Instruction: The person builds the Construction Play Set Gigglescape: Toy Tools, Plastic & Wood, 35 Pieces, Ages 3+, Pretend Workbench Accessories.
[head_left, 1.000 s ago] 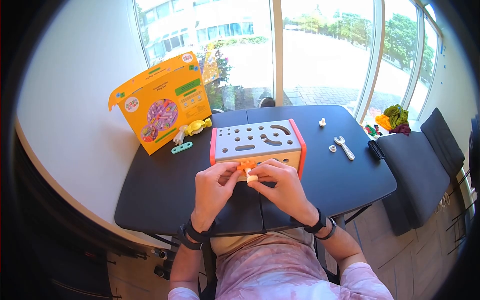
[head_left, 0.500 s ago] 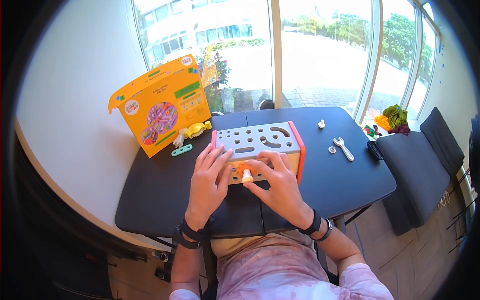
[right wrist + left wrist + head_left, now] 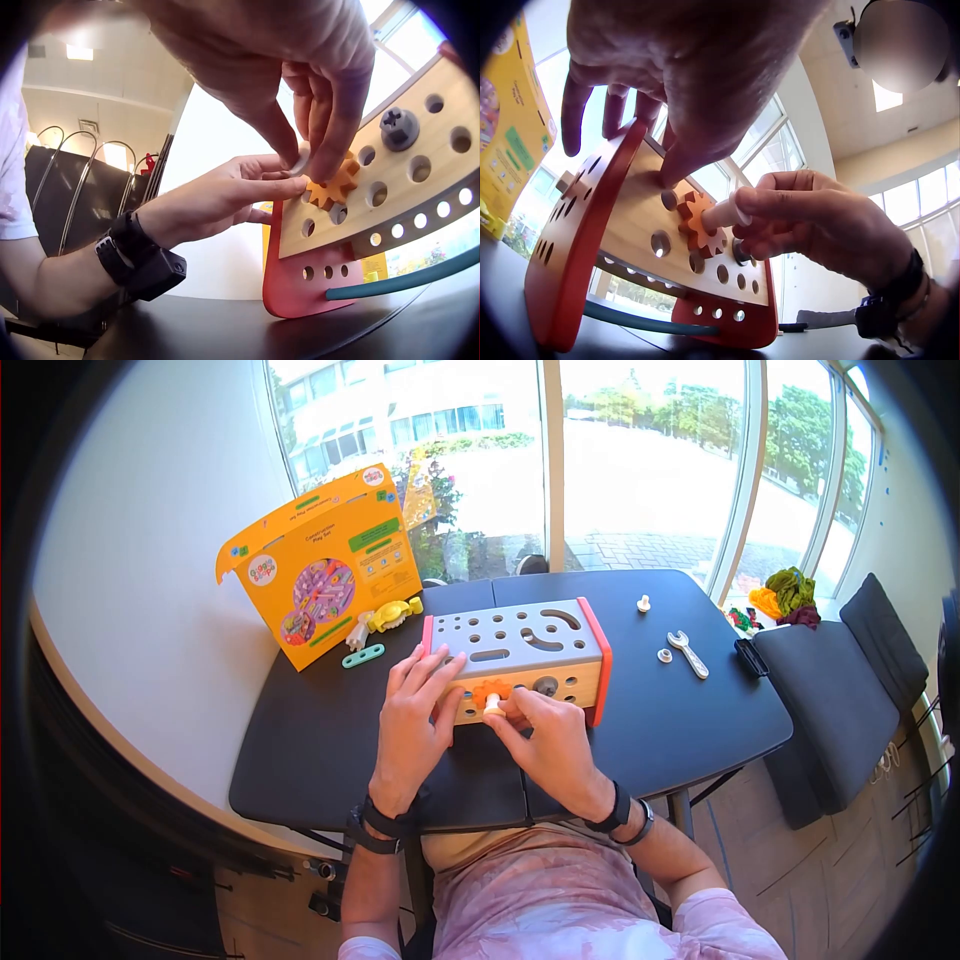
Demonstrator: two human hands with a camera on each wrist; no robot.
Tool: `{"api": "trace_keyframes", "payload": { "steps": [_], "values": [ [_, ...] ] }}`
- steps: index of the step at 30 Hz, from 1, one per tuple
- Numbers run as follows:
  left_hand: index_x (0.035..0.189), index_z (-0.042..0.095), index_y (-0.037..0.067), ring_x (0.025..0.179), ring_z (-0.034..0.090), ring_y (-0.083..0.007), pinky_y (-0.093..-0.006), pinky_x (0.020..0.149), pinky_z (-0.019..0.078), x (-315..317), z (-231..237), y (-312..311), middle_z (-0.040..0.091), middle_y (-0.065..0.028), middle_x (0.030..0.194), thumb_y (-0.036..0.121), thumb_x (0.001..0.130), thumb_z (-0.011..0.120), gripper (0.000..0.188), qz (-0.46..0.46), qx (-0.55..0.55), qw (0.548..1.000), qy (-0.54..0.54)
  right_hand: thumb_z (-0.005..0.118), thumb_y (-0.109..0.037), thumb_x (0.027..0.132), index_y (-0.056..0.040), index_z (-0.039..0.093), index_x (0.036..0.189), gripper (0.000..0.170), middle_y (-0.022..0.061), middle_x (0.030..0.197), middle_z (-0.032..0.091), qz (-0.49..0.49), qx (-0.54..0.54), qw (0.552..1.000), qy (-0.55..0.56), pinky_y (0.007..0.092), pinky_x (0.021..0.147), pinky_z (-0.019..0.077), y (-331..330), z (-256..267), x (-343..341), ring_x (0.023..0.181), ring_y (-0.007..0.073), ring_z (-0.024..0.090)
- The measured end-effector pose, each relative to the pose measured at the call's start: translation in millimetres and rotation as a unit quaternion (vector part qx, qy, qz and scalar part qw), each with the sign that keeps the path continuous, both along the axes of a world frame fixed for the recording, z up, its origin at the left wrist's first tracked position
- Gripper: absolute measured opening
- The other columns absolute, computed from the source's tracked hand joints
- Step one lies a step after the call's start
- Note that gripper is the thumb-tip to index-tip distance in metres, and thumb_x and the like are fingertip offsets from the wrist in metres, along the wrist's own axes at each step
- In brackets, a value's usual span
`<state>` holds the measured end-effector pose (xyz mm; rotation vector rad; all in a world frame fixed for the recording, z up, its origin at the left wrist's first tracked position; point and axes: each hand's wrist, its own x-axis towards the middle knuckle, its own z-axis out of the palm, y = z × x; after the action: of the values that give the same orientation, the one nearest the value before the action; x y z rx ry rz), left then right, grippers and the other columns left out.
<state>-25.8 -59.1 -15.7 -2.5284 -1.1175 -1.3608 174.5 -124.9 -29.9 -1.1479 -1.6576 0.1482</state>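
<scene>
A toy box with a grey top [image 3: 520, 661], wooden front [image 3: 634, 214] and red ends stands before the person. Against its front sits an orange gear [image 3: 488, 688] [image 3: 334, 183]. Thumb and fingers of the right hand [image 3: 552, 744] [image 3: 832, 219] pinch a white bolt [image 3: 493, 704] [image 3: 724, 214] at the gear's centre. The left hand [image 3: 412, 712] [image 3: 679, 67] rests over the box's top left edge, fingers extended, thumb against the front. Right of the gear, a grey bolt [image 3: 545, 686] [image 3: 399, 130] is in the front panel. The bolt's far end is hidden.
An orange carton [image 3: 330, 565] stands at the back left, with yellow pieces [image 3: 392, 616] and a teal strip [image 3: 363, 656] beside it. On the table's right lie a white wrench [image 3: 688, 656], a small white piece [image 3: 664, 656] and another bolt [image 3: 643, 603].
The left hand has moved from the gear onto the box's top left edge. The gear and white bolt are against the front, and the right hand has shifted, uncovering the grey bolt.
</scene>
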Motion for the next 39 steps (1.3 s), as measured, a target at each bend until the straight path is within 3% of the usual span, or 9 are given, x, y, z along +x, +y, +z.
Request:
{"api": "trace_keyframes", "payload": {
  "steps": [6, 15, 18, 24, 27, 30, 33, 36, 39],
  "values": [
    [0.145, 0.077, 0.013, 0.146, 0.058, -0.0417, -0.0502, 0.122, 0.0477, 0.6, -0.7, 0.0, 0.072, -0.0131, 0.150, 0.009, 0.097, 0.082, 0.048, 0.006, 0.001, 1.000, 0.002, 0.084, -0.015, 0.101, 0.0013, 0.069, 0.097, 0.023, 0.0161, 0.085, 0.080, 0.011, -0.041, 0.992, 0.123, 0.0354, 0.067, 0.0639, 1.6, -6.0, -7.7, 0.075, 0.0276, 0.083],
    [0.149, 0.072, 0.016, 0.149, 0.055, -0.0419, -0.0499, 0.117, 0.0550, 0.6, 3.4, -5.6, 0.068, -0.0103, 0.154, 0.008, 0.085, 0.091, 0.067, 0.022, 0.002, 0.999, 0.041, 0.084, -0.016, 0.103, 0.0043, 0.071, 0.097, 0.025, 0.0120, 0.081, 0.081, 0.067, -0.118, 0.958, 0.253, 0.0289, 0.066, 0.0633, 11.2, -18.6, -8.4, 0.072, 0.0150, 0.081],
    [0.149, 0.072, 0.016, 0.149, 0.055, -0.0418, -0.0498, 0.117, 0.0551, 0.4, 3.0, -5.1, 0.068, -0.0101, 0.155, 0.008, 0.085, 0.091, 0.068, 0.022, 0.002, 0.999, 0.043, 0.083, -0.016, 0.104, 0.0028, 0.069, 0.095, 0.025, 0.0123, 0.081, 0.081, 0.059, -0.138, 0.954, 0.260, 0.0298, 0.064, 0.0621, 8.4, -14.3, -10.5, 0.071, 0.0161, 0.081],
    [0.146, 0.073, 0.015, 0.148, 0.056, -0.0404, -0.0499, 0.121, 0.0503, 2.2, 3.3, -6.7, 0.069, -0.0096, 0.152, 0.010, 0.086, 0.092, 0.063, 0.023, -0.008, 0.999, 0.029, 0.081, -0.024, 0.105, -0.0025, 0.066, 0.089, 0.031, 0.0101, 0.077, 0.078, -0.021, -0.093, 0.988, 0.124, 0.0375, 0.061, 0.0585, 5.2, -9.1, -10.6, 0.064, 0.0254, 0.077],
    [0.146, 0.073, 0.015, 0.148, 0.057, -0.0399, -0.0497, 0.121, 0.0509, 2.5, 3.3, -7.5, 0.070, -0.0090, 0.152, 0.013, 0.089, 0.090, 0.059, 0.029, -0.010, 0.999, 0.030, 0.085, -0.029, 0.100, -0.0032, 0.071, 0.099, 0.029, 0.0153, 0.097, 0.081, -0.077, -0.160, 0.984, -0.018, 0.0421, 0.078, 0.0606, -7.9, 12.9, -2.0, 0.093, 0.0279, 0.081],
    [0.146, 0.074, 0.015, 0.148, 0.057, -0.0399, -0.0497, 0.120, 0.0516, 2.5, 3.7, -7.6, 0.070, -0.0088, 0.152, 0.014, 0.090, 0.090, 0.058, 0.031, -0.008, 0.999, 0.031, 0.088, -0.037, 0.095, -0.0035, 0.075, 0.122, 0.045, 0.0201, 0.130, 0.075, -0.169, 0.021, 0.980, -0.106, 0.0514, 0.107, 0.0522, -10.3, 19.1, 1.9, 0.131, 0.0319, 0.070],
    [0.147, 0.073, 0.017, 0.147, 0.058, -0.0396, -0.0484, 0.115, 0.0561, 1.9, 3.3, -6.5, 0.070, -0.0086, 0.152, 0.013, 0.091, 0.088, 0.058, 0.035, 0.014, 0.998, 0.044, 0.088, -0.046, 0.093, -0.0043, 0.071, 0.143, 0.067, 0.0206, 0.151, 0.064, -0.177, 0.113, 0.958, -0.197, 0.0595, 0.127, 0.0327, -4.9, 30.1, 13.3, 0.150, 0.0358, 0.055],
    [0.146, 0.073, 0.016, 0.147, 0.057, -0.0402, -0.0492, 0.117, 0.0537, 2.4, 1.9, -6.1, 0.070, -0.0090, 0.152, 0.012, 0.091, 0.089, 0.058, 0.029, 0.006, 0.999, 0.034, 0.086, -0.052, 0.094, -0.0049, 0.070, 0.147, 0.072, 0.0184, 0.150, 0.066, -0.121, 0.081, 0.965, -0.217, 0.0629, 0.133, 0.0235, 14.7, 11.9, 28.7, 0.147, 0.0367, 0.057],
    [0.145, 0.074, 0.015, 0.147, 0.057, -0.0408, -0.0499, 0.120, 0.0510, 2.8, 1.5, -5.1, 0.070, -0.0096, 0.151, 0.012, 0.090, 0.089, 0.057, 0.021, -0.001, 1.000, 0.023, 0.084, -0.053, 0.095, -0.0053, 0.070, 0.147, 0.072, 0.0180, 0.151, 0.066, -0.119, 0.068, 0.966, -0.218, 0.0611, 0.134, 0.0242, 12.8, 14.4, 29.1, 0.147, 0.0353, 0.057]
  ]
}}
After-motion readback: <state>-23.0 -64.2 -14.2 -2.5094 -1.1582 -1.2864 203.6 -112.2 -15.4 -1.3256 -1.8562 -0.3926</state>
